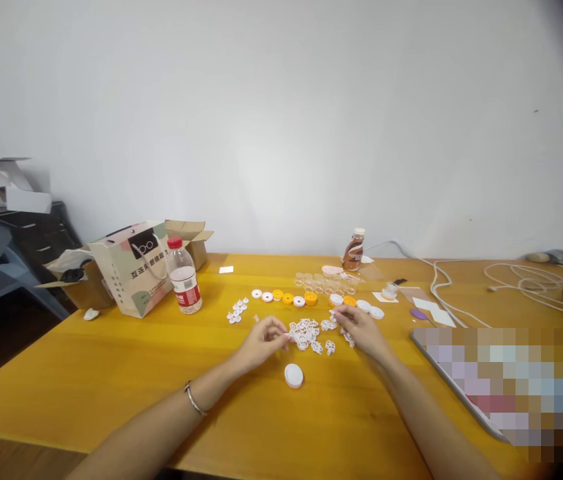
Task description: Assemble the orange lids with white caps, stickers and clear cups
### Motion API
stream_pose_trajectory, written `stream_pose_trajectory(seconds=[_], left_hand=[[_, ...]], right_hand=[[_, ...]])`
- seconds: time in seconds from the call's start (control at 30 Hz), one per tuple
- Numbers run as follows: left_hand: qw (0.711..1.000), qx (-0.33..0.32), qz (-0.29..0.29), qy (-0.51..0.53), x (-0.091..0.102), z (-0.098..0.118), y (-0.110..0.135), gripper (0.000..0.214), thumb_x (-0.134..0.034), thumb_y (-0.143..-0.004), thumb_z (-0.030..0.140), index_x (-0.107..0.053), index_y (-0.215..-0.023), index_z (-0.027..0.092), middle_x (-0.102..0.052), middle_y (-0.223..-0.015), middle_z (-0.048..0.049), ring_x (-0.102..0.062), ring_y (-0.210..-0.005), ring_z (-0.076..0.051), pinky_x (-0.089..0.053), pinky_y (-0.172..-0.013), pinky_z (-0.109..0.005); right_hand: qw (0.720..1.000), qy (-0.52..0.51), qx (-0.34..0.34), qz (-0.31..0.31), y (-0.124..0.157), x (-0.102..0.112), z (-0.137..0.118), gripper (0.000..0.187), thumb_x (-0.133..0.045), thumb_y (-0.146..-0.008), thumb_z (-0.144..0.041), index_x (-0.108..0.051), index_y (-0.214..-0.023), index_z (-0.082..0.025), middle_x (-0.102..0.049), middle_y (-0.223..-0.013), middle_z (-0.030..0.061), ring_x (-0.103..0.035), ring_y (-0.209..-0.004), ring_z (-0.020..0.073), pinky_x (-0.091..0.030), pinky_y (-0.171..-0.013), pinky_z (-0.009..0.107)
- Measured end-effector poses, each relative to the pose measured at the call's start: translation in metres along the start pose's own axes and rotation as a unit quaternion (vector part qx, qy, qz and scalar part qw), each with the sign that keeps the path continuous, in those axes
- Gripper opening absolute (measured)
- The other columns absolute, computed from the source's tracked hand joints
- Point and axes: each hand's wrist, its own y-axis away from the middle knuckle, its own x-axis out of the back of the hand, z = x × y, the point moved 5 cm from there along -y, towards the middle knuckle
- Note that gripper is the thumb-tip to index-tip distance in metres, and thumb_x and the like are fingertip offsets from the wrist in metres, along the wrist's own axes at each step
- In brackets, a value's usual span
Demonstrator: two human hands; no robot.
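A heap of small white plastic pieces (311,333) lies on the yellow table (111,373) between my two hands. My left hand (264,340), a bangle on its wrist, pinches one small white piece at the heap's left edge. At the heap's right edge my right hand (361,328) has its fingers curled and pinched on small white pieces. One white round cap (294,375) sits alone just in front of my left hand. A row of white and orange caps (291,299) runs behind the heap.
A water bottle with a red cap (184,275), a paper bag (134,267) and cardboard boxes (81,277) stand at the left. A brown bottle (354,250), clear rings (326,283) and white cables (511,280) lie at the back. A laptop (466,380) lies at the right.
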Motion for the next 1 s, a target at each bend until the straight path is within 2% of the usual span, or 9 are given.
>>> stream_pose_trajectory(seconds=[0.1,0.17,0.27,0.33,0.47,0.57,0.73,0.87,1.0], left_hand=[[0.999,0.001,-0.013,0.031,-0.001,0.005,0.003,0.045,-0.06,-0.073,0.037,-0.043,-0.108,0.016,-0.064,-0.085,-0.007,-0.061,-0.071,-0.013,-0.044,-0.069,-0.026],[0.999,-0.002,-0.008,0.032,-0.002,0.008,0.003,0.05,-0.061,-0.072,0.039,-0.044,-0.113,0.016,-0.063,-0.087,-0.007,-0.061,-0.074,-0.014,-0.045,-0.072,-0.027],[1.0,0.005,0.001,0.018,-0.003,0.008,0.002,0.043,-0.059,-0.072,0.041,-0.054,-0.104,0.013,-0.063,-0.087,-0.0076,-0.062,-0.076,-0.016,-0.045,-0.072,-0.027],[1.0,0.015,-0.001,0.004,-0.002,0.006,0.002,0.04,-0.058,-0.073,0.042,-0.058,-0.098,0.012,-0.063,-0.088,-0.008,-0.062,-0.072,-0.016,-0.046,-0.068,-0.026],[0.998,0.008,0.008,-0.069,0.001,0.007,0.003,0.034,-0.06,-0.072,0.039,-0.06,-0.094,0.012,-0.063,-0.089,-0.0065,-0.058,-0.061,-0.011,-0.043,-0.059,-0.022],[0.992,-0.028,0.033,-0.119,0.005,0.013,0.002,0.027,-0.063,-0.07,0.032,-0.062,-0.089,0.013,-0.064,-0.085,-0.0056,-0.056,-0.07,-0.012,-0.043,-0.067,-0.023],[0.997,-0.061,0.012,-0.054,0.004,0.016,0.001,0.025,-0.065,-0.069,0.028,-0.059,-0.088,0.013,-0.063,-0.089,-0.0069,-0.057,-0.084,-0.016,-0.043,-0.081,-0.028],[0.997,-0.069,0.027,-0.022,0.004,0.018,0.003,0.025,-0.063,-0.071,0.027,-0.056,-0.091,0.013,-0.063,-0.092,-0.0086,-0.059,-0.085,-0.017,-0.045,-0.08,-0.03],[0.983,-0.128,0.062,-0.116,0.001,0.03,0.009,0.02,-0.061,-0.073,0.024,-0.06,-0.092,0.015,-0.064,-0.094,-0.0072,-0.058,-0.088,-0.017,-0.044,-0.083,-0.031]], right_hand=[[0.998,-0.07,-0.006,-0.004,0.005,-0.016,0.001,0.036,-0.049,-0.069,-0.053,-0.053,-0.075,-0.018,-0.053,-0.056,-0.0004,-0.052,-0.05,0.0137,-0.043,-0.049,0.026],[0.994,-0.11,-0.012,-0.01,0.009,-0.024,0.0,0.038,-0.053,-0.068,-0.053,-0.053,-0.083,-0.019,-0.053,-0.058,-0.0014,-0.053,-0.052,0.0128,-0.044,-0.051,0.026],[0.975,-0.212,-0.054,-0.042,0.014,-0.034,0.0,0.038,-0.063,-0.063,-0.044,-0.055,-0.092,-0.021,-0.054,-0.06,-0.0032,-0.054,-0.055,0.0115,-0.046,-0.054,0.025],[0.958,-0.268,-0.087,-0.054,0.017,-0.038,0.0,0.033,-0.068,-0.061,-0.037,-0.059,-0.088,-0.021,-0.057,-0.06,-0.0032,-0.056,-0.056,0.011,-0.047,-0.057,0.024],[0.942,-0.301,-0.13,-0.062,0.021,-0.045,-0.002,0.023,-0.07,-0.062,-0.032,-0.061,-0.078,-0.019,-0.062,-0.058,-0.0018,-0.058,-0.054,0.0099,-0.047,-0.055,0.021],[0.93,-0.32,-0.162,-0.075,0.025,-0.053,-0.004,0.018,-0.072,-0.061,-0.027,-0.062,-0.074,-0.018,-0.066,-0.061,-0.0001,-0.062,-0.058,0.0107,-0.049,-0.057,0.02],[0.901,-0.383,-0.186,-0.087,0.03,-0.061,-0.005,0.016,-0.072,-0.062,-0.022,-0.066,-0.076,-0.018,-0.07,-0.08,0.0033,-0.065,-0.081,0.0146,-0.05,-0.076,0.021],[0.886,-0.395,-0.223,-0.097,0.032,-0.064,0.001,0.017,-0.07,-0.066,-0.025,-0.065,-0.081,-0.019,-0.07,-0.08,0.0036,-0.065,-0.08,0.0151,-0.051,-0.07,0.021],[0.878,-0.4,-0.229,-0.124,0.036,-0.072,0.001,0.016,-0.069,-0.067,-0.027,-0.064,-0.079,-0.018,-0.069,-0.076,0.0025,-0.065,-0.073,0.0136,-0.05,-0.063,0.02]])
